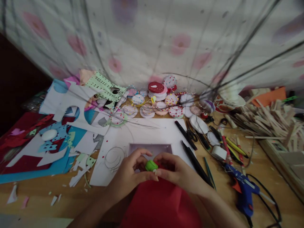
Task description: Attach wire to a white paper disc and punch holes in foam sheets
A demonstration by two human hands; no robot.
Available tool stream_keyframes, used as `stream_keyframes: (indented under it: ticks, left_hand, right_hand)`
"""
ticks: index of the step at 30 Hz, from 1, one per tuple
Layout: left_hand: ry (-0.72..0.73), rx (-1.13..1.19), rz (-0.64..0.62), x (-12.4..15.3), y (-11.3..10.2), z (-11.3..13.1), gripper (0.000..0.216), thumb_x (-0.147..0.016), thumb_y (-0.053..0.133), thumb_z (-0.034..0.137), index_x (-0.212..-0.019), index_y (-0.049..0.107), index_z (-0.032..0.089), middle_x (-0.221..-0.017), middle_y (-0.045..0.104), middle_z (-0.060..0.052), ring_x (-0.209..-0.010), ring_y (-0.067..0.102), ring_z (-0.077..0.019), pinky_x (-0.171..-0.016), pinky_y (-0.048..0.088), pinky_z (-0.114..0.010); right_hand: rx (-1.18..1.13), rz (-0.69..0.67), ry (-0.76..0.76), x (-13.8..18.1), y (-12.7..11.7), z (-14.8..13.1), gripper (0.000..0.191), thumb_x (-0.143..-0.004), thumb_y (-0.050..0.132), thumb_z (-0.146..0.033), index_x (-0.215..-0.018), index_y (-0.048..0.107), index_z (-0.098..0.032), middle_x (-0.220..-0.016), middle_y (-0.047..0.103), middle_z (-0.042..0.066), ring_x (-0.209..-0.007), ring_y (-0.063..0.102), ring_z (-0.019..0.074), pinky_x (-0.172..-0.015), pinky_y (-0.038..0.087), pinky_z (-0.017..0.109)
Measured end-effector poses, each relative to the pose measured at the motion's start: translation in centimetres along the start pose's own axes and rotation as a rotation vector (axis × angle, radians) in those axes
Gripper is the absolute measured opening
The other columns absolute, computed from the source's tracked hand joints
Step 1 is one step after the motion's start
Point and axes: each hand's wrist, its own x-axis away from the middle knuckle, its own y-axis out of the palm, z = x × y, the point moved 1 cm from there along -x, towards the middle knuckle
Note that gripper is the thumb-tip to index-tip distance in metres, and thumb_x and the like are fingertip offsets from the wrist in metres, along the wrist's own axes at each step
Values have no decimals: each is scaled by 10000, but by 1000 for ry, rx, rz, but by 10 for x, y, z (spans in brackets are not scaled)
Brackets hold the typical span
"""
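Nearest, red material fills the bottom centre. Just beyond it, the left hand and right hand meet, fingertips pinched around a small green piece. A blue glue gun lies rightward on the wooden surface. Past the hands are a shallow lilac tray, a white sheet, then clustered, dotted paper discs.

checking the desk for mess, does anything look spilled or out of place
Loose paper scraps lie strewn over the table left of the white sheet, scattered rather than stacked. Dark, blurred strands cross the upper view, obscuring parts. The green piece between the left hand and right hand shows no clear damage.
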Motion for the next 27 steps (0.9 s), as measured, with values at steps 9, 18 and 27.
stream_keyframes:
  ticks: [9,18,27]
  left_hand:
    - [-125,-166,44,34,-21,4,412,-743,694,370,-1110,576,223,-1024,672,-52,-948,621,-227,-809,477,-299]
    - [-56,-251,321,38,-32,6,218,-853,551,401,-857,623,195,-811,668,3,-804,608,-176,-680,472,-219]
    - [-44,-591,348,45,-24,-16,278,-801,601,389,-1046,642,264,-1077,677,-16,-1004,595,-221,-864,448,-272]
  right_hand:
    - [-31,450,-186,10,-22,3,219,-757,690,-366,-893,619,-209,-765,637,-2,-689,580,140,-632,448,230]
    - [-199,797,-286,35,-30,34,171,-810,599,-369,-927,591,-244,-925,633,55,-845,601,217,-762,489,362]
    - [-304,690,-197,50,-36,5,410,-754,676,-375,-1143,564,-317,-1016,635,44,-832,625,184,-752,528,325]
